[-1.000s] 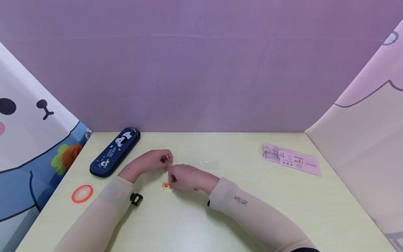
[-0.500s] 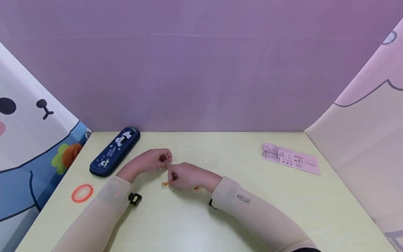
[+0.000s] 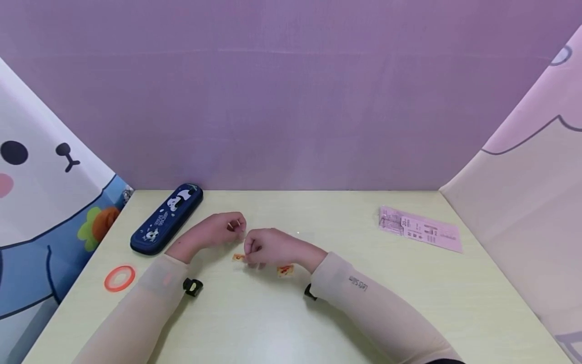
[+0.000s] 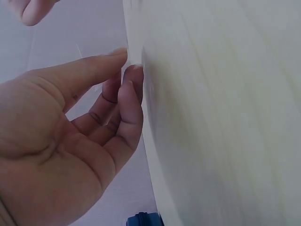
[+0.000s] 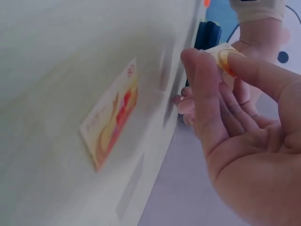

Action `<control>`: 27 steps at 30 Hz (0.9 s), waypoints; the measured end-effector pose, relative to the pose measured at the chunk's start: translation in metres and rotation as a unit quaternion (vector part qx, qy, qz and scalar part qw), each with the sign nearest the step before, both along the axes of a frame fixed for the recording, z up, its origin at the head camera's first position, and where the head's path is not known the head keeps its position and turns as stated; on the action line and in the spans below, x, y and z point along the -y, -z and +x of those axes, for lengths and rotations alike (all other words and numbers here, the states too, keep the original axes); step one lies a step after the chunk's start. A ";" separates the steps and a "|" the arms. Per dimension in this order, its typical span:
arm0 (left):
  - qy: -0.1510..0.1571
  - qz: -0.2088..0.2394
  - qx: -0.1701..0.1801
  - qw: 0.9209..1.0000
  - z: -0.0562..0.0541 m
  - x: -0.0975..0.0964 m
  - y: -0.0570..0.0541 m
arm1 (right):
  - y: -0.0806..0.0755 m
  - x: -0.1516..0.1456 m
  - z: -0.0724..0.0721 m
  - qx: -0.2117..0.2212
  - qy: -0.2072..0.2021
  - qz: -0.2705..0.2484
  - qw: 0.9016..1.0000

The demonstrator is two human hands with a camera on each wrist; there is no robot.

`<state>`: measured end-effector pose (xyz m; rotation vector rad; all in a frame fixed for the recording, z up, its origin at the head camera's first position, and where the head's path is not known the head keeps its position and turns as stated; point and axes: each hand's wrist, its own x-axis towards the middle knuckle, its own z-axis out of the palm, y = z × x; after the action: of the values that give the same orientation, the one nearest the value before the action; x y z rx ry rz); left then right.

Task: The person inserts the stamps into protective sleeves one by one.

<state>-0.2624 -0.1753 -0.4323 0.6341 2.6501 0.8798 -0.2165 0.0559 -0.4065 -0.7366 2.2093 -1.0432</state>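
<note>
My right hand [image 3: 270,247] pinches a small orange-and-white stamp [image 5: 228,57] between thumb and forefinger, just above the table. A second stamp [image 5: 115,117], printed in red and yellow, lies flat on the table beneath that hand. To its left, my left hand [image 3: 225,228] has its fingers curled and thumb close to the fingertips. It seems to pinch a thin clear film, of which only faint edges show in the wrist views. Apart by a small gap, the two hands face each other. A clear flat sleeve [image 5: 129,188] lies on the table near them.
At the back left lies a dark blue panda pencil case [image 3: 167,220]. An orange-red ring-shaped roll of tape [image 3: 119,278] sits in front of it. A pink printed packet [image 3: 420,228] lies at the right. Cloth panels [image 3: 291,101] enclose the table.
Both hands have risen slightly away from the table's front edge, and a gap has opened between them. The held stamp moved along with the right hand, uncovering more of the stamp on the table.
</note>
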 end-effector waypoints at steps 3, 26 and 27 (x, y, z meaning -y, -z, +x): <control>-0.008 0.005 0.001 1.000 0.001 0.000 -0.001 | -0.002 -0.003 -0.002 0.022 0.011 -0.034 0.999; -0.031 -0.011 -0.027 0.999 0.004 -0.003 -0.008 | -0.025 -0.037 -0.018 0.035 0.140 -0.184 0.972; -0.034 -0.012 -0.024 0.999 0.004 -0.003 -0.010 | -0.025 -0.039 -0.018 0.036 0.144 -0.189 0.971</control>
<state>-0.2582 -0.1728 -0.4227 0.5686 2.7352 0.8617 -0.2350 0.0945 -0.3812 -0.5303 2.1197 -1.6393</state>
